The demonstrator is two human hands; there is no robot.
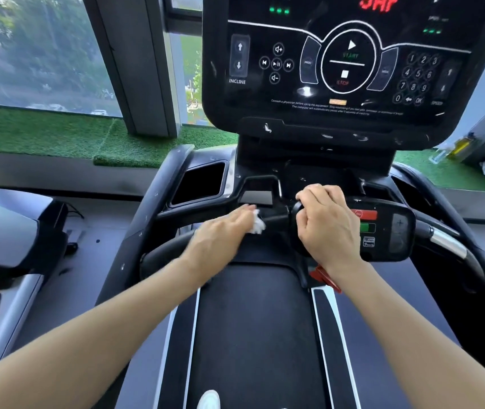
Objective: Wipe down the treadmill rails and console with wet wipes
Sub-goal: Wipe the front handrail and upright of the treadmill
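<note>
I stand on a black treadmill facing its console, a dark glossy panel with lit buttons and smears. My left hand presses a crumpled white wet wipe against the black front handlebar, fingers mostly straight over the wipe. My right hand grips the handlebar's central hub just right of the wipe, fingers curled round it. The left rail and right rail curve down either side.
A small control pad with red and green buttons sits right of my right hand. A red safety clip hangs below it. The running belt lies underneath. Green artificial turf lines the window sill; another machine stands left.
</note>
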